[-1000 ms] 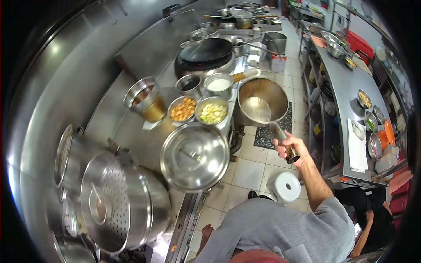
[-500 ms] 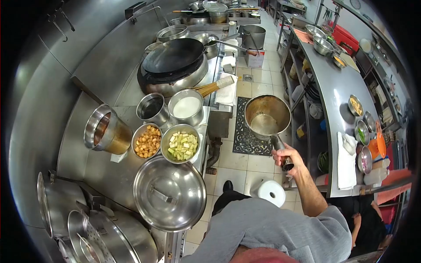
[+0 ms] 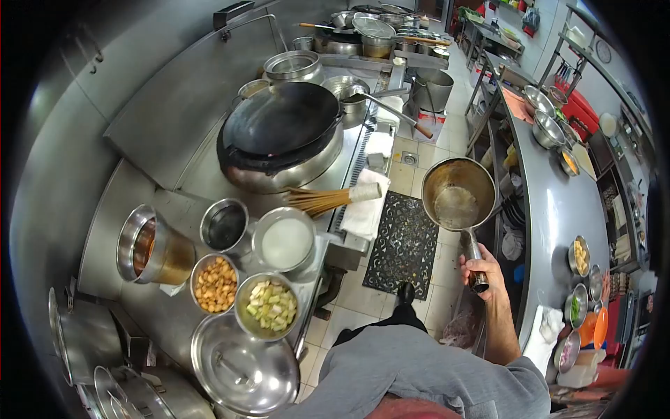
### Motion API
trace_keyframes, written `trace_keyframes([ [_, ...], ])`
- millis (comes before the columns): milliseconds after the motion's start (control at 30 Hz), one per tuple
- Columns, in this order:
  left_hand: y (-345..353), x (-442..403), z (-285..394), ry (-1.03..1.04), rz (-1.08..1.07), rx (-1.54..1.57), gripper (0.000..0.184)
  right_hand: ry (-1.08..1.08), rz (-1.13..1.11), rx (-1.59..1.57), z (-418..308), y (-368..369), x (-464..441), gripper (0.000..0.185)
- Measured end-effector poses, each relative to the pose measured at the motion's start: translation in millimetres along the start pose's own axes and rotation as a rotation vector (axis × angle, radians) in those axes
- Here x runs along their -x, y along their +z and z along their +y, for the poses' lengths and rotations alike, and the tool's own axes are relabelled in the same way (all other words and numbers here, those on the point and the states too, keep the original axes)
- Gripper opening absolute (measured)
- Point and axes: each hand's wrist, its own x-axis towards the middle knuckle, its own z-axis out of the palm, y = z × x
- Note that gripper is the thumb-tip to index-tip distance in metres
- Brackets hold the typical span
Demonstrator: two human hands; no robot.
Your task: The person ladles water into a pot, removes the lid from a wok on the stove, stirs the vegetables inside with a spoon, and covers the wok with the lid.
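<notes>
My right hand (image 3: 490,271) is closed around the tubular handle of a metal saucepan (image 3: 458,194), held out above the floor between the cooking range and the counter. Inside, the pan is browned and holds no visible food. Nothing of my left hand shows. On the left stands a dark wok (image 3: 285,119) over the burner ring. A bamboo brush (image 3: 328,200) lies at the range's edge. Closer to me are a bowl of pale green cubes (image 3: 269,307), a bowl of browned chunks (image 3: 216,283), a pot of white liquid (image 3: 284,242) and a pot of dark liquid (image 3: 225,224).
A large lid (image 3: 244,366) lies at the near left, beside big steel pots (image 3: 87,332). The right-hand steel counter (image 3: 555,209) carries several bowls and a white cloth (image 3: 543,341). A black mat (image 3: 405,244) covers part of the tiled floor. A tall pot (image 3: 433,91) stands farther down the aisle.
The view has shifted forward along the aisle, and a foot now reaches the mat. My right hand still grips the saucepan, which appears farther right and slightly lower.
</notes>
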Motion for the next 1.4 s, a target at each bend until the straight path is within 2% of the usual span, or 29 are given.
trace_keyframes([
  [167, 40.1, -24.1, 72.7, -0.056, 0.068, 0.001, 0.03, 0.0, -0.021, 0.055, -67.7, -49.9, -90.7, 0.055],
  [367, 112.5, -14.8, 154.4, -0.172, 0.143, 0.083, 0.03, 0.034, -0.214, 0.142, -161.7, -75.6, -192.3, 0.054],
  [567, 157.3, -39.3, 229.2, -0.207, 0.171, 0.168, 0.03, -0.01, -0.349, 0.241, -214.9, -48.7, -315.4, 0.053],
  [767, 159.3, -91.9, 272.8, -0.268, 0.207, 0.27, 0.03, -0.015, -0.47, 0.152, -258.9, 17.5, -429.8, 0.049],
  [933, 156.4, -123.7, 318.2, -0.324, 0.303, 0.415, 0.029, 0.026, -0.57, 0.309, -286.1, 74.2, -539.2, 0.041],
  [1033, 166.2, -139.5, 348.4, -0.361, 0.365, 0.497, 0.029, -0.016, -0.561, 0.485, -285.0, 114.8, -622.1, 0.061],
  [1100, 178.0, -150.1, 367.2, -0.403, 0.403, 0.546, 0.029, -0.076, -0.515, 0.59, -282.3, 148.7, -674.3, 0.068],
  [1167, 190.5, -156.6, 389.7, -0.465, 0.452, 0.586, 0.029, -0.084, -0.627, 0.644, -276.5, 183.7, -743.8, 0.061],
  [1300, 220.6, -159.2, 457.2, -0.595, 0.538, 0.666, 0.029, -0.295, -0.76, 0.763, -247.1, 268.0, -869.5, 0.044],
  [1400, 253.2, -161.9, 511.3, -0.671, 0.584, 0.713, 0.029, -0.357, -0.757, 0.885, -226.5, 328.8, -931.8, 0.038],
])
